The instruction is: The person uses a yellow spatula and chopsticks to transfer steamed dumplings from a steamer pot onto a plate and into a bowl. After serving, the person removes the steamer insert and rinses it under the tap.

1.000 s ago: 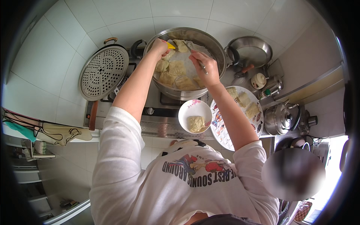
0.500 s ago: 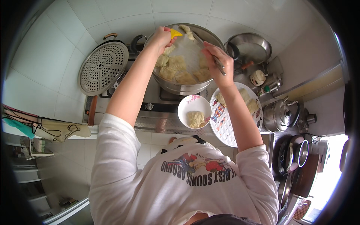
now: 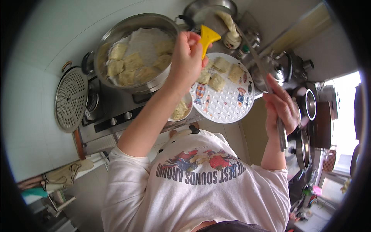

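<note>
Both hands have swung clear of the pot (image 3: 150,86) since the earlier frame, and my view has turned too, so the pot now lies toward ten o'clock. On my feed the left hand (image 3: 187,54) is clenched around a yellow scraper (image 3: 208,38), in the line of sight between pot and plate (image 3: 224,104). Down at four o'clock from it, the right hand (image 3: 282,108) is grasping a long metal tool (image 3: 255,58), fingers partly extended along it. At that tool's far tip, eleven o'clock from the right hand, I see a long dough piece (image 3: 227,21), lifted out of the pot; its height I cannot tell.

The white plate, patterned with fish, sits between four and five o'clock of the left hand, with several food squares (image 3: 216,82) on its upper half. Straight down at six, the left forearm partly covers a bowl (image 3: 189,103) holding another piece. Pale parcels (image 3: 133,61) rest on the pot's white liner. Farther out, I make out a perforated rack (image 3: 71,100) at eight o'clock of the pot.
</note>
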Demonstrator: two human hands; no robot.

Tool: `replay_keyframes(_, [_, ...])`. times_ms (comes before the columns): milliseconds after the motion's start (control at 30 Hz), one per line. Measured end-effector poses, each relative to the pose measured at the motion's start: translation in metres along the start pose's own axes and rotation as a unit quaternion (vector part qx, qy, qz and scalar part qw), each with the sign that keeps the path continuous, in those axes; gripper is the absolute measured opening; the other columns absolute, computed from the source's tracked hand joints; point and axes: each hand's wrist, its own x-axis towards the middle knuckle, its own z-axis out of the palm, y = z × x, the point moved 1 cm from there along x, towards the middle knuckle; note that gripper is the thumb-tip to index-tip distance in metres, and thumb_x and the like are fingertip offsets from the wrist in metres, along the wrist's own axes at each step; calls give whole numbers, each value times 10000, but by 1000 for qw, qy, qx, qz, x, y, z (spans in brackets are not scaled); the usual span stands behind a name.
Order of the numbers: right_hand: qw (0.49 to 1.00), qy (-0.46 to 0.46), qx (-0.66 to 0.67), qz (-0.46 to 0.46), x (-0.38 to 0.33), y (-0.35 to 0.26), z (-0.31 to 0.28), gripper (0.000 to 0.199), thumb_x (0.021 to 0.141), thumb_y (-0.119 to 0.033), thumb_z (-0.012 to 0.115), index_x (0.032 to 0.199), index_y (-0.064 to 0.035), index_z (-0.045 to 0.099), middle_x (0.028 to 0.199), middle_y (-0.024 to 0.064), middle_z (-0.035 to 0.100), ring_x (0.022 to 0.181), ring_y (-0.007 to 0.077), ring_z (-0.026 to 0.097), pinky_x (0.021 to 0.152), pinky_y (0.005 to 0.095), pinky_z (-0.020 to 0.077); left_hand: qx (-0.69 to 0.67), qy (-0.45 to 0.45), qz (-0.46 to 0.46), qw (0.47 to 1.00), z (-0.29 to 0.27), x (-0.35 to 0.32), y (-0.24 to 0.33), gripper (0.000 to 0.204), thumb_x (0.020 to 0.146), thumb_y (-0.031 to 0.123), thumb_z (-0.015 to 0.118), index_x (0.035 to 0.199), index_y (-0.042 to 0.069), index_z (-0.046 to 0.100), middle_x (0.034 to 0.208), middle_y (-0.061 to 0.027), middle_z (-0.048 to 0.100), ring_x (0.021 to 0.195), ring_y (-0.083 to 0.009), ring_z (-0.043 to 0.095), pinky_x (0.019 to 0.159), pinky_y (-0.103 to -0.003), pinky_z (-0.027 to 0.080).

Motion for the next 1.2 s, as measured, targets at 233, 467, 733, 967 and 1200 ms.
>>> replay_keyframes(233, [980, -40, -49, 187, -107, 35, -2, 119, 710, -32, 703, 794, -5, 623, 1016, 162, 656, 823, 288, 666, 690, 322, 540, -13, -94, -146, 985, 39, -10, -163, 125, 923, 29, 394, 1034, 60, 345, 956, -116, 571, 615, -106, 488, 526, -228, 432])
replay_keyframes(467, [953, -51, -27, 297, -178, 66, 35, 94, 722, 15, 683, 793, -16, 630, 1012, 156, 657, 773, 271, 667, 659, 322, 536, 207, -148, -60, 965, 25, -11, -279, 146, 904, -5, 409, 1035, 33, 356, 961, -115, 539, 618, -113, 492, 515, -258, 432])
replay_keyframes(733, [950, -78, -37, 300, -194, 72, 57, 122, 731, -7, 688, 826, -28, 614, 1028, 138, 653, 803, 269, 660, 669, 324, 528, 386, -188, 37, 902, 30, -10, -249, 231, 855, -33, 447, 1056, 22, 347, 941, -226, 541, 853, -401, 568, 746, -432, 442])
replay_keyframes(967, [950, -86, -24, 301, -179, 64, 49, 56, 745, 44, 646, 789, 11, 639, 980, 147, 669, 774, 258, 673, 655, 307, 532, 466, -157, -3, 871, 19, -20, -224, 296, 793, -88, 439, 1053, 23, 352, 931, -281, 558, 861, -450, 561, 708, -496, 435])
replay_keyframes(1200, [945, 89, 18, 315, -134, 60, -1, 123, 859, -28, 549, 858, 74, 618, 1026, 217, 638, 864, 252, 651, 725, 297, 533, 391, -97, 25, 915, 4, -74, -120, 240, 862, -21, 428, 1088, 19, 356, 939, -257, 554, 807, -424, 577, 684, -467, 442])
